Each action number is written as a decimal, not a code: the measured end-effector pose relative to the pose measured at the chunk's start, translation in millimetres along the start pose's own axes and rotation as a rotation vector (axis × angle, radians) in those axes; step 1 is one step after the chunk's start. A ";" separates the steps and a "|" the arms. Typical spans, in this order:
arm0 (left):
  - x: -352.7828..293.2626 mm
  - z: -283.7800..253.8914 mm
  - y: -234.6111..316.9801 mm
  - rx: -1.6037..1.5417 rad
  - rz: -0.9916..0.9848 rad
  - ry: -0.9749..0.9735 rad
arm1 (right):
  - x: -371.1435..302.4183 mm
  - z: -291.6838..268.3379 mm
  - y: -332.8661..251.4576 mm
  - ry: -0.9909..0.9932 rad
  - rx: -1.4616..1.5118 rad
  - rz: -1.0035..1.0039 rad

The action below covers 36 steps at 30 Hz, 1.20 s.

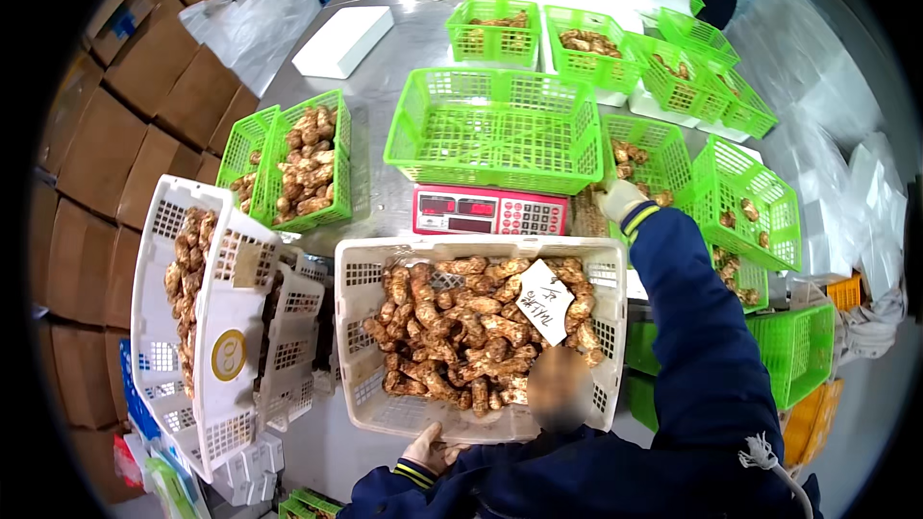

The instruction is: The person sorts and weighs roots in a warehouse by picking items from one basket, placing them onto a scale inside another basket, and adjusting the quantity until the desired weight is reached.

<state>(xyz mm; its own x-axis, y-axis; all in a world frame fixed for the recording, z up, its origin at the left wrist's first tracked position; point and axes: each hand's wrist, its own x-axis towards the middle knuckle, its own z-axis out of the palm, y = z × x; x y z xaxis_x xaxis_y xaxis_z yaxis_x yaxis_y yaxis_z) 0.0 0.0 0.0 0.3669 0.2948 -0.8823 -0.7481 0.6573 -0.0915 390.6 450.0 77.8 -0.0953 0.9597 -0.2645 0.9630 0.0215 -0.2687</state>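
Note:
A white plastic crate (481, 246) of brown, pale-stemmed mushrooms (442, 336) sits before me, a handwritten white card (545, 302) on top. My gloved left hand (433, 450) is at its near rim, thumb and fingers apart, with nothing visible in them. My right arm stretches forward. The gloved right hand (623, 200) is at the near left corner of a green basket (676, 156) with some mushrooms (630, 152) in it; its fingers are mostly hidden. A red and white digital scale (491, 211) stands beyond the crate, next to a large green basket (495, 173) without mushrooms.
Green baskets (308, 219) of mushrooms stand at the left, with more (745, 194) at the right and back. A tilted white crate (226, 327) stands left of mine. A white foam block (343, 41) lies on the metal table (375, 135). Cardboard boxes (106, 149) line the left.

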 end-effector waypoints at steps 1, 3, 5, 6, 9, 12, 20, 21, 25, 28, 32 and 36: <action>-5.0 10.1 -6.4 -0.009 0.000 0.048 | -3.6 2.0 2.4 -0.002 -0.017 -0.039; -30.5 27.1 12.6 0.051 0.080 0.141 | -21.3 1.1 -16.7 0.060 0.194 -0.095; -35.0 47.3 1.5 0.119 0.127 0.176 | -37.1 -1.9 -8.6 0.081 0.275 -0.116; -38.9 52.7 0.3 0.110 0.123 0.216 | -47.1 -7.0 -14.0 0.071 0.292 -0.110; -25.9 25.0 -0.2 0.098 0.039 0.200 | -59.8 10.0 2.6 0.107 0.221 -0.103; -13.1 1.2 -11.4 0.039 0.008 0.039 | -85.3 -1.0 -27.5 -0.053 0.043 0.008; 55.0 -20.6 20.7 0.278 0.151 0.155 | -104.2 9.8 -63.0 0.208 0.344 -0.341; 52.2 -19.4 19.3 0.272 0.145 0.148 | -105.5 12.7 -63.4 0.222 0.289 -0.323; 59.2 -16.6 25.4 0.250 0.142 0.122 | -109.1 7.9 -62.1 0.257 0.186 -0.305; 62.7 -28.9 27.7 0.230 0.150 0.123 | -108.2 4.6 -66.0 0.238 0.180 -0.283; 64.3 -53.5 33.6 0.126 0.151 0.145 | -112.9 -1.8 -74.5 0.199 0.197 -0.239; 64.3 -63.0 34.1 0.022 0.159 -0.049 | -109.9 3.3 -68.2 0.201 0.165 -0.220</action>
<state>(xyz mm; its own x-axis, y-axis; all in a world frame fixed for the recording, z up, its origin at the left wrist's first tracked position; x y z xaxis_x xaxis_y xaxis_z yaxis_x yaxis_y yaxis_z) -36.7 -2.3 -89.0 0.2723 0.4293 -0.8611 -0.7867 0.6147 0.0577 334.6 342.2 122.2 -0.2285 0.9736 -0.0004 0.8694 0.2038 -0.4500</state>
